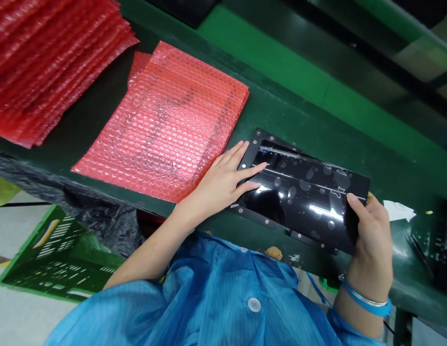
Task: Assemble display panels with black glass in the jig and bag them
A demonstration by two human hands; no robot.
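Observation:
A glossy black display panel with bubbles under its film lies tilted over a black frame that has round silver spots along its edges. My left hand rests on the left end of both, fingers spread, two of them on the panel's surface. At the right end, my right hand grips the panel's edge, thumb on top and the other fingers mostly hidden underneath. Left of my left hand, a red bubble-wrap bag lies flat, with dark shapes showing through it; my left wrist is close to its lower corner.
A stack of red bubble-wrap bags covers the far left of the green bench. A green crate stands on the floor below. White paper scrap and tweezers lie to the right. A shelf runs along the back.

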